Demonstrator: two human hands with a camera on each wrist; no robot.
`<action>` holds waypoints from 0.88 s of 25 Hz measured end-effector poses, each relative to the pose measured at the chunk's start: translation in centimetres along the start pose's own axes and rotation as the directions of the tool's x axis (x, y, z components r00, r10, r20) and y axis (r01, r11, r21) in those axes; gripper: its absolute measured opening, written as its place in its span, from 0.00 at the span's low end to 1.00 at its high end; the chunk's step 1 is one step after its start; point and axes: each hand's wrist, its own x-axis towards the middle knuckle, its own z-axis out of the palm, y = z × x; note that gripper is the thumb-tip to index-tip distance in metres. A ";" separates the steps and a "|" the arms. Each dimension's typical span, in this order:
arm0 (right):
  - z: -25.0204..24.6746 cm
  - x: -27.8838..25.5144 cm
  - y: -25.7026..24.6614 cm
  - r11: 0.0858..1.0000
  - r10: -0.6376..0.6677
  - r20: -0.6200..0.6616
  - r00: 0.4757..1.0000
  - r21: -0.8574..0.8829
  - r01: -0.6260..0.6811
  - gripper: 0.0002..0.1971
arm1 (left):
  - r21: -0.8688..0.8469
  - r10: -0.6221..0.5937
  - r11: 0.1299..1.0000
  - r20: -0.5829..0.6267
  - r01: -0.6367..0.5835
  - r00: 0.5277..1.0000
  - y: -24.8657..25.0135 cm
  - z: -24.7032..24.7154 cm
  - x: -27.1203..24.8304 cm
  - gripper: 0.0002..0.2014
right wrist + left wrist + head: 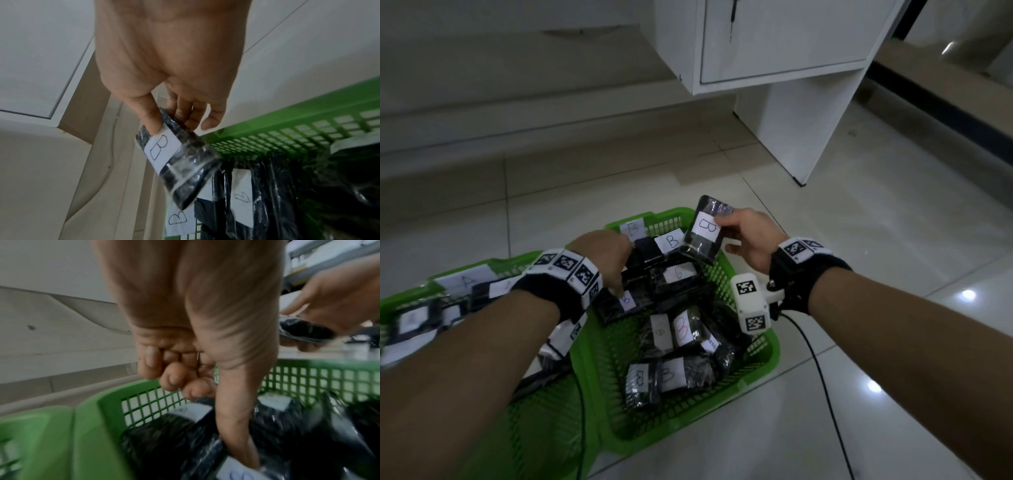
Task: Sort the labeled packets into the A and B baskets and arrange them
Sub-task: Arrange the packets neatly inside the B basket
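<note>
Two green mesh baskets stand side by side on the floor. The A basket (407, 298) is at the left and the B basket (767, 359) in the middle. Both hold several black packets with white letter labels. My right hand (722, 226) pinches a black packet labeled B (703, 236) above the B basket's far right corner. In the right wrist view its thumb (153, 123) lies on that packet's (185, 165) label. My left hand (616, 274) reaches into the B basket. Its thumb (236, 434) presses along a B packet (185, 434) and the other fingers curl at the packet's top.
A white cabinet (774, 51) stands behind the baskets, its side panel reaching the floor at the right. A black cable (822, 383) runs from my right wrist across the glossy floor tiles. A wall with a skirting board runs along the far left.
</note>
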 end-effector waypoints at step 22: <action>12.5 -3.8 3.5 -0.229 -0.026 0.730 0.683 -0.670 0.707 0.28 | -0.109 -0.155 0.984 -0.100 0.144 0.983 -4.4 4.5 -3.5 0.14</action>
